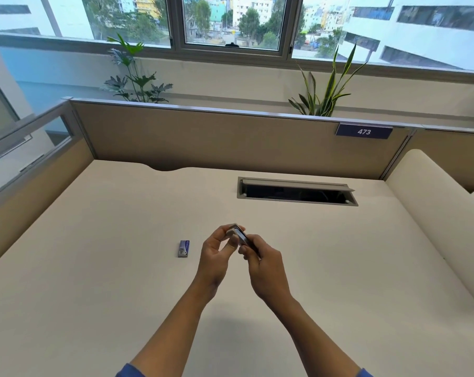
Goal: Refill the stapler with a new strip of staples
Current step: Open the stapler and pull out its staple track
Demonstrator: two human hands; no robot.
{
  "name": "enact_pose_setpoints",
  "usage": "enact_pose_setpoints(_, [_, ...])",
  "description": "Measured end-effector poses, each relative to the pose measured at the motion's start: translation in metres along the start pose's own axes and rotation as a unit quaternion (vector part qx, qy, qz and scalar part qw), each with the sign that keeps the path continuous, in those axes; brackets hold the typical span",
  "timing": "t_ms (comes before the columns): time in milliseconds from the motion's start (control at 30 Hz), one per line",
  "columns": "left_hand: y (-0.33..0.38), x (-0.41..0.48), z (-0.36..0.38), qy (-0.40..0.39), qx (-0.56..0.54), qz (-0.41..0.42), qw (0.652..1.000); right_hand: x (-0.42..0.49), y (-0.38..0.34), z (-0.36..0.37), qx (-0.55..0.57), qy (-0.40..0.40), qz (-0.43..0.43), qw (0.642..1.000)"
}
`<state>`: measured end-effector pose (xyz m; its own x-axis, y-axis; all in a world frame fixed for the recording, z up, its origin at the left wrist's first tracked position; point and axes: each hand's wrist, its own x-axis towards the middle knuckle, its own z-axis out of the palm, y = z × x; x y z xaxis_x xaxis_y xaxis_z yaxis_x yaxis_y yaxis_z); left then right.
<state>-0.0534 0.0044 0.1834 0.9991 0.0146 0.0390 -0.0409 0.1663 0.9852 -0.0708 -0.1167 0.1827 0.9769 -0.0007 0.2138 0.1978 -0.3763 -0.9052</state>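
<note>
On the cream tabletop (94,240), a small purple staple box (183,248) lies flat just to the left of your left hand (216,251), near it but not touching. Your left hand is raised above the tabletop with its thumb and fingers curled, pinching the far, pale metal end of the stapler (241,236). The stapler sits between your two hands, tilted, with its dark body running back toward you. Your right hand (263,263) grips that nearer end, fingers wrapped round it. The stapler may be hinged open at the tip, but it is too small here to be sure. Farther back and to the right, a cable hatch (297,191) stands open in the tabletop, well apart from your hands.
</note>
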Motion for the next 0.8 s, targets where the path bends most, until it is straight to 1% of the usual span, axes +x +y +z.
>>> enact_pose_setpoints(67, [0.002,0.0,0.001,0.004,0.004,-0.001,1.0,0.001,0.0,0.0,0.0,-0.001,0.001,1.0])
enact_pose_setpoints(167, [0.004,0.001,0.001,0.014,0.005,0.007,1.0,0.002,-0.001,0.002,-0.007,0.021,-0.017,1.0])
enact_pose_setpoints(267, [0.004,0.003,0.0,0.023,0.031,0.018,0.999,0.002,0.001,0.004,-0.01,0.036,-0.019,0.999])
enact_pose_setpoints(467, [0.005,0.007,-0.001,-0.009,0.032,-0.008,0.999,0.006,0.004,0.002,-0.002,0.006,-0.004,1.0])
enact_pose_setpoints(600, [0.003,0.006,0.0,0.012,0.038,0.003,0.999,0.006,0.007,0.003,0.003,0.005,0.003,1.0])
enact_pose_setpoints(700, [0.003,0.007,-0.003,0.014,0.065,0.012,0.998,0.006,0.01,0.002,0.021,0.008,0.007,1.0])
enact_pose_setpoints(800, [0.005,0.007,-0.004,0.023,0.056,0.013,0.998,0.005,0.009,0.002,0.03,0.013,-0.015,0.999])
